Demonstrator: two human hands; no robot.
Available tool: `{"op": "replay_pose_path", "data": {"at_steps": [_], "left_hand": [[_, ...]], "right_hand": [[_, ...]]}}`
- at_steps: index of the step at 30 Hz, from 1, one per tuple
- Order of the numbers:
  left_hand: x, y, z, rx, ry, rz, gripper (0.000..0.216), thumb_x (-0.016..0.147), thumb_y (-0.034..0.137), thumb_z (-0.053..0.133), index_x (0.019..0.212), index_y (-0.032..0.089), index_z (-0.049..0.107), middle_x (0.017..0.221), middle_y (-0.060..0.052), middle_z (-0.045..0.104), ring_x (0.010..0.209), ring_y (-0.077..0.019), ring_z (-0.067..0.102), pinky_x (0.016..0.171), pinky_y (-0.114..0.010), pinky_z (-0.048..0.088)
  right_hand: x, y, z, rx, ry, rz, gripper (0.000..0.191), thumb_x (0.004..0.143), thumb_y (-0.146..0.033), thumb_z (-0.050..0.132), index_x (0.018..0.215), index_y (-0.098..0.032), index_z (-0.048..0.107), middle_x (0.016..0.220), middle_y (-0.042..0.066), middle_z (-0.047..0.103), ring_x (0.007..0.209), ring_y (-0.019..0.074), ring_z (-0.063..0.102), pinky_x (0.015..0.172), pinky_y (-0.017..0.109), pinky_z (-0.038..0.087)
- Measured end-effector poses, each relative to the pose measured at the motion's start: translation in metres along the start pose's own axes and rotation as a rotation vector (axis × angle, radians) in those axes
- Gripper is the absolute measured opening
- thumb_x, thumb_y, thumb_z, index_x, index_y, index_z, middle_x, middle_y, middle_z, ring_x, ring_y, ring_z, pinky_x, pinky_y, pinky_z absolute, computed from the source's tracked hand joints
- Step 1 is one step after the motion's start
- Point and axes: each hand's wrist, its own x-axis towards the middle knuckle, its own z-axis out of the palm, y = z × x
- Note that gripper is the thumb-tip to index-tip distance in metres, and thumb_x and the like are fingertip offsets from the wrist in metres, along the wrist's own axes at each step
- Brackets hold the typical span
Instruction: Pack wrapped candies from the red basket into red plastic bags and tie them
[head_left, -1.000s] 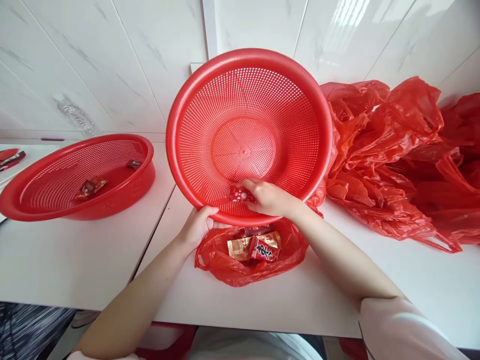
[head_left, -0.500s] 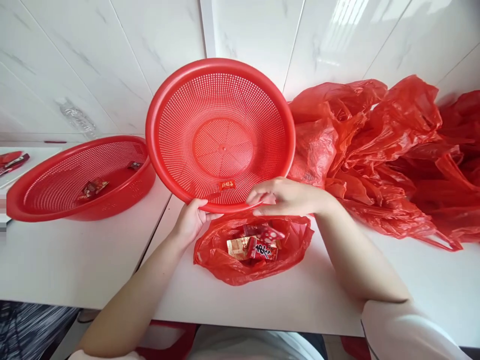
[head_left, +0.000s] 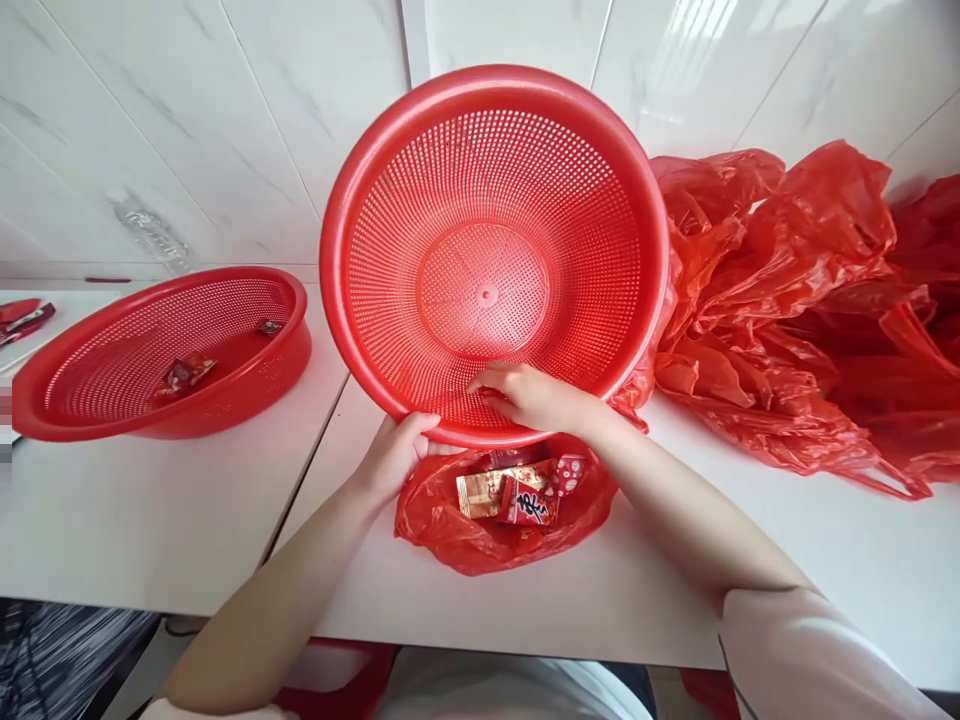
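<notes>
Red perforated basket point(head_left: 491, 250) tilted upright above open bag of sweets point(head_left: 450, 530) on white table point(head_left: 150, 520); left hand point(head_left: 394, 455) clamped on lower rim; right hand point(head_left: 536, 398) inside against mesh, grip cannot be told.

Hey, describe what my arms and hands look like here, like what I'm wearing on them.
The left hand and right hand are bare, no gloves, and no ring or watch shows; both arms are uncovered to the elbow. A pale, whitish sleeve covers the right arm above that.
</notes>
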Motion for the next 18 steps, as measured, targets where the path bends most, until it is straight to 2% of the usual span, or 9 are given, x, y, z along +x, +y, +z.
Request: {"op": "replay_pose_path", "data": {"at_steps": [5,8,11,15,18], "left_hand": [[0.009,0.005,-0.009,0.009,0.070,0.126,0.030,0.074,0.021,0.060,0.101,0.009,0.065,0.104,-0.014,0.071,0.099,-0.0333,0.068,0.079,-0.044,0.060],[0.013,0.009,-0.017,-0.011,0.092,0.193,0.024,0.076,0.021,0.059,0.097,0.010,0.064,0.105,-0.013,0.071,0.099,-0.0302,0.068,0.080,-0.043,0.060],[0.016,0.015,-0.024,-0.060,0.086,0.210,0.020,0.079,0.020,0.055,0.095,0.012,0.064,0.103,-0.011,0.071,0.099,-0.0259,0.067,0.081,-0.040,0.060],[0.022,0.020,-0.035,-0.137,0.131,0.221,0.017,0.077,0.018,0.056,0.092,0.015,0.063,0.100,-0.007,0.071,0.089,-0.0200,0.068,0.073,-0.031,0.060],[0.026,0.023,-0.046,-0.087,0.099,0.197,0.027,0.076,0.021,0.055,0.102,0.017,0.062,0.102,-0.008,0.071,0.087,-0.0220,0.070,0.070,-0.032,0.059]], "right_hand": [[-0.006,-0.018,-0.025,0.181,-0.022,-0.013,0.025,0.090,-0.013,0.052,0.111,-0.017,0.066,0.100,0.004,0.071,0.088,0.0137,0.066,0.085,0.028,0.049],[-0.014,-0.033,-0.040,0.282,-0.109,-0.018,0.025,0.091,-0.021,0.056,0.114,-0.019,0.066,0.102,0.003,0.072,0.088,0.0133,0.067,0.082,0.026,0.050],[-0.021,-0.043,-0.048,0.262,-0.157,-0.001,0.031,0.093,-0.029,0.055,0.122,-0.020,0.062,0.100,0.004,0.072,0.086,0.0146,0.068,0.080,0.026,0.050],[-0.025,-0.039,-0.046,-0.013,0.025,0.182,0.046,0.094,-0.025,0.050,0.139,-0.023,0.045,0.074,0.000,0.070,0.067,0.0169,0.066,0.070,0.029,0.050],[-0.021,-0.029,-0.040,-0.216,0.232,0.255,0.040,0.090,-0.027,0.055,0.129,-0.022,0.051,0.074,0.002,0.068,0.068,0.0198,0.066,0.065,0.030,0.049]]}}
